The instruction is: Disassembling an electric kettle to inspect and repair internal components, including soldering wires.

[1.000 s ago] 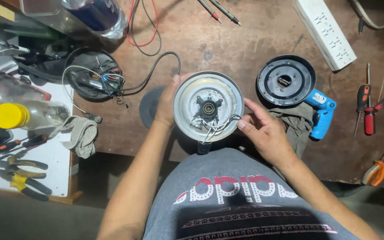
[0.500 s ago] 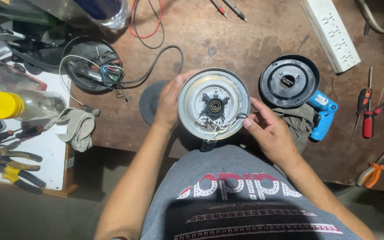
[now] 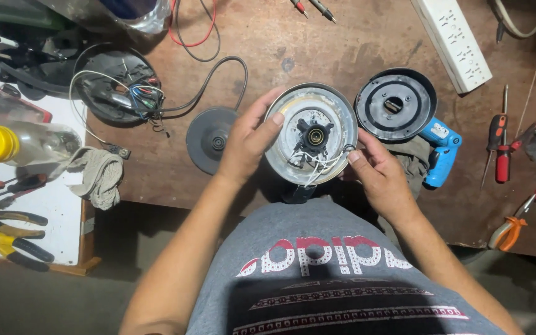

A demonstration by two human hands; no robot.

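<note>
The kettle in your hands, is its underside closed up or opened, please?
Opened: the kettle shows bare connector and loose white wires; its black cover plate lies beside it.

The round appliance base (image 3: 311,133) slid a touch to the right and higher in the frame over that last second, and the whole bench drifted with it as the head camera shifted. The left hand (image 3: 249,139) crept further over the left rim, thumb now lying on the pale inner ring. The right hand (image 3: 376,174) eased lower right, fingertips down at the loose white wires (image 3: 317,162) by the lower right edge. The black cover (image 3: 395,102) ended up closer to centre right, and the yellow-capped bottle (image 3: 7,141) slipped further toward the left edge.
</note>
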